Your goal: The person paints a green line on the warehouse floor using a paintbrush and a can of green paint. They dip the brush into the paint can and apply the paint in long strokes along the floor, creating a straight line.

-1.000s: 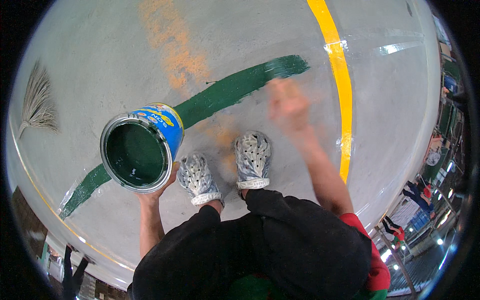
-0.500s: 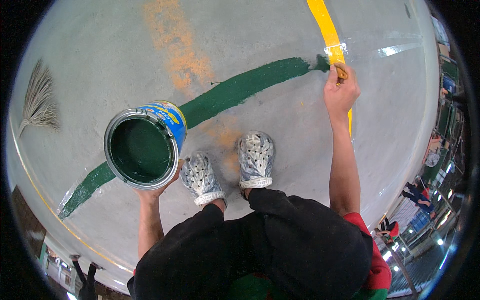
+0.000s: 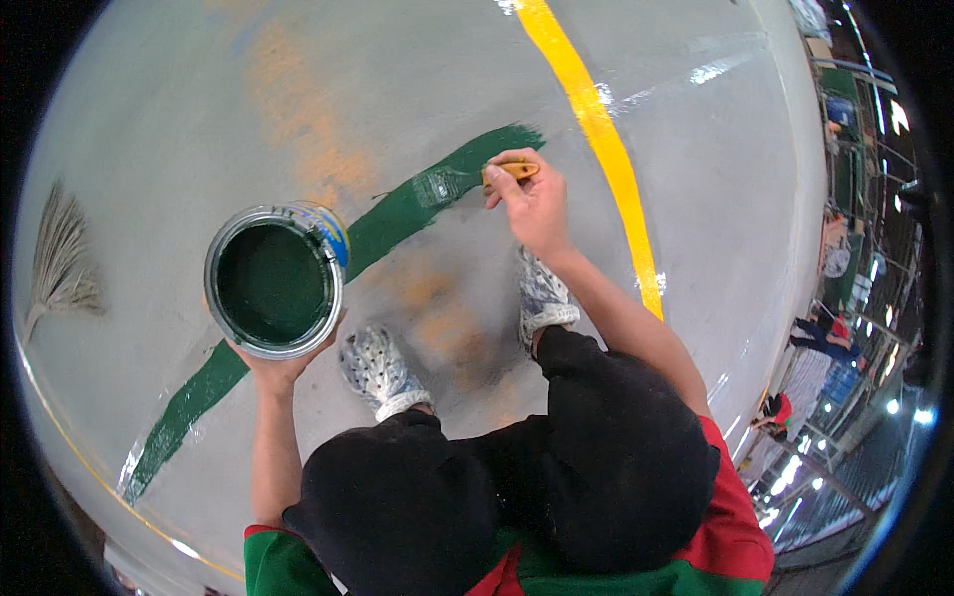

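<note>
My left hand (image 3: 276, 368) is closed round the lower side of an open metal paint can (image 3: 333, 236), holding it up over the floor. Dark green paint (image 3: 273, 288) fills much of the can, with drips on its rim. In my right hand (image 3: 540, 209), the fingers pinch the yellow-orange handle of a paintbrush (image 3: 522, 172). The brush's head points left over a green painted stripe (image 3: 397, 223); whether the bristles touch the floor is hard to see. The stripe runs from lower left to upper right, its ragged right end short of a yellow line (image 3: 596, 124).
A straw broom (image 3: 62, 258) lies on the grey floor (image 3: 427, 79) at the left. My patterned clogs (image 3: 380, 368) stand just below the stripe. Faded orange patches (image 3: 303, 119) mark the floor. Two people (image 3: 775, 412) and racks appear at the far right.
My right hand has drawn the brush left, from beside the yellow line to over the green stripe. My right foot has shifted right, and the whole view has moved. The can remains held.
</note>
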Demonstrator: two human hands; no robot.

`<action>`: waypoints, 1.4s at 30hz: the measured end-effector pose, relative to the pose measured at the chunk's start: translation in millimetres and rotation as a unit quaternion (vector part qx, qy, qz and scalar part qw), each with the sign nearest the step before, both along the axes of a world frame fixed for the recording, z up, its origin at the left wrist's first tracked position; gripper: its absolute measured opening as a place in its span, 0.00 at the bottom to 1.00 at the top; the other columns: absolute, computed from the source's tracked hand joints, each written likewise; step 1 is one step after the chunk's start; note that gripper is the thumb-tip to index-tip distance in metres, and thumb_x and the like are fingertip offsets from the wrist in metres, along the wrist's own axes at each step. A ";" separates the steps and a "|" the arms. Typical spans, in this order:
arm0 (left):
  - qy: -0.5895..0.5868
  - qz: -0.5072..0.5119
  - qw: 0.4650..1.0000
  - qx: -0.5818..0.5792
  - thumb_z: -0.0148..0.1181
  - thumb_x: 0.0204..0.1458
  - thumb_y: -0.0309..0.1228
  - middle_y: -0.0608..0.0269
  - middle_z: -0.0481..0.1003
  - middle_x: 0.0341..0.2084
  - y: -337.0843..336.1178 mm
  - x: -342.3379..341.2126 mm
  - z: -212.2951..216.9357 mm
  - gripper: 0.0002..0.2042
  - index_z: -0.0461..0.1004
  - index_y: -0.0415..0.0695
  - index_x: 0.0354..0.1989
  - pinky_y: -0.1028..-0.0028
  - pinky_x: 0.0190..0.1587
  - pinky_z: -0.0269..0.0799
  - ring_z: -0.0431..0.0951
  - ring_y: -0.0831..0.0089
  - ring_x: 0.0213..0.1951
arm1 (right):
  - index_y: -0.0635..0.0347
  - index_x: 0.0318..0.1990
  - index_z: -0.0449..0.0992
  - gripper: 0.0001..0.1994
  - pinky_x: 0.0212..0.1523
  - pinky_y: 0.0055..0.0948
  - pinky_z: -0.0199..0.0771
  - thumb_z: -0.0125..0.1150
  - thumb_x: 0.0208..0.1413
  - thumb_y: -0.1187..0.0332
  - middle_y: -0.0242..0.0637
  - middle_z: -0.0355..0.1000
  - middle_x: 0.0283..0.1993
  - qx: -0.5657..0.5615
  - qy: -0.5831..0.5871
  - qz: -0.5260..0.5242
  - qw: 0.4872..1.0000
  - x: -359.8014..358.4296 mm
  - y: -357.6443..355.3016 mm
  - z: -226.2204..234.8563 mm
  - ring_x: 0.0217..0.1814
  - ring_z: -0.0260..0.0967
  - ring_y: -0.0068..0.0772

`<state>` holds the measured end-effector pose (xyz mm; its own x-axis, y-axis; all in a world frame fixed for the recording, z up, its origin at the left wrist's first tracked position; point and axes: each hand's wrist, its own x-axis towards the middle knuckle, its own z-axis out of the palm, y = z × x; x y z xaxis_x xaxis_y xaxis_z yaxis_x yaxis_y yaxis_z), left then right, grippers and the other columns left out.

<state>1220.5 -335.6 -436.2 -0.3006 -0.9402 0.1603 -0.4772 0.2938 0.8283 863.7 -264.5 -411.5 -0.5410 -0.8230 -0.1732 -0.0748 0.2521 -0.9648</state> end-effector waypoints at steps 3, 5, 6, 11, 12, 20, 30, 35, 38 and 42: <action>-0.037 0.005 0.999 0.018 0.84 0.29 0.47 0.59 0.77 0.53 -1.3 -14.7 -2.2 0.46 0.70 0.39 0.59 0.66 0.59 0.73 0.78 0.67 0.54 | 0.68 0.43 0.76 0.06 0.29 0.22 0.75 0.62 0.62 0.74 0.37 0.76 0.32 -0.023 0.007 -0.020 1.000 -34.8 2.6 -12.9 0.26 0.73 0.21; -0.111 -0.011 0.993 0.045 0.84 0.30 0.45 0.59 0.77 0.53 2.0 -23.8 -1.2 0.45 0.71 0.39 0.59 0.66 0.59 0.73 0.78 0.67 0.53 | 0.67 0.42 0.76 0.06 0.29 0.22 0.75 0.62 0.62 0.74 0.36 0.75 0.30 0.032 0.046 0.011 0.998 -50.9 8.0 -24.8 0.26 0.73 0.20; -0.174 -0.003 0.983 0.066 0.84 0.30 0.44 0.59 0.77 0.53 2.2 -27.1 0.8 0.44 0.71 0.39 0.59 0.67 0.58 0.73 0.78 0.67 0.53 | 0.67 0.42 0.76 0.06 0.29 0.22 0.74 0.62 0.62 0.74 0.35 0.75 0.30 0.009 0.073 0.034 0.997 -60.0 9.7 -29.7 0.26 0.73 0.20; -0.016 0.091 0.992 0.089 0.83 0.31 0.34 0.56 0.72 0.58 5.4 -49.2 7.2 0.47 0.65 0.38 0.64 0.62 0.62 0.71 0.74 0.64 0.57 | 0.63 0.39 0.76 0.05 0.31 0.32 0.74 0.64 0.57 0.74 0.44 0.75 0.30 0.026 0.230 -0.055 0.971 -113.1 21.9 -28.5 0.29 0.76 0.40; -0.045 0.086 0.993 0.063 0.82 0.33 0.32 0.55 0.71 0.58 4.5 -51.9 9.3 0.46 0.64 0.37 0.65 0.62 0.61 0.71 0.73 0.63 0.57 | 0.63 0.39 0.76 0.05 0.31 0.32 0.74 0.64 0.57 0.74 0.44 0.75 0.30 0.009 0.275 -0.056 0.960 -123.2 27.0 -23.5 0.29 0.76 0.41; 0.010 0.134 0.991 0.017 0.79 0.42 0.31 0.52 0.70 0.60 -0.1 -77.3 14.3 0.41 0.64 0.36 0.65 0.60 0.62 0.69 0.73 0.59 0.56 | 0.64 0.39 0.75 0.10 0.30 0.31 0.76 0.63 0.48 0.79 0.42 0.73 0.36 -0.052 0.512 0.056 0.856 -160.0 28.1 -8.8 0.33 0.75 0.39; -0.091 0.108 0.989 -0.037 0.77 0.46 0.42 0.48 0.72 0.59 -5.3 -102.8 22.2 0.41 0.65 0.32 0.63 0.58 0.62 0.68 0.73 0.55 0.56 | 0.62 0.34 0.71 0.08 0.20 0.25 0.71 0.58 0.44 0.74 0.35 0.64 0.31 -0.050 0.527 0.103 0.842 -142.2 4.5 -13.7 0.31 0.68 0.30; -0.054 0.151 0.986 0.036 0.77 0.44 0.42 0.48 0.71 0.59 -2.9 -116.3 24.5 0.41 0.65 0.33 0.64 0.58 0.62 0.68 0.73 0.55 0.56 | 0.62 0.33 0.70 0.09 0.20 0.26 0.71 0.59 0.41 0.77 0.37 0.64 0.31 0.003 0.504 0.173 0.846 -149.4 -3.7 -15.4 0.32 0.68 0.33; -0.073 0.158 0.984 0.042 0.77 0.43 0.42 0.48 0.71 0.58 -3.3 -115.6 23.4 0.41 0.65 0.34 0.63 0.59 0.62 0.67 0.73 0.55 0.56 | 0.61 0.33 0.70 0.08 0.21 0.28 0.72 0.58 0.43 0.76 0.37 0.65 0.32 -0.083 0.460 0.126 0.875 -147.8 -9.4 -8.3 0.33 0.69 0.34; -0.083 0.141 0.986 0.037 0.77 0.43 0.41 0.48 0.71 0.58 -5.0 -107.8 16.6 0.41 0.65 0.33 0.63 0.59 0.62 0.67 0.72 0.55 0.56 | 0.60 0.33 0.70 0.08 0.22 0.29 0.74 0.59 0.43 0.76 0.37 0.66 0.32 0.015 0.513 0.087 0.854 -144.9 -11.8 -2.5 0.33 0.69 0.34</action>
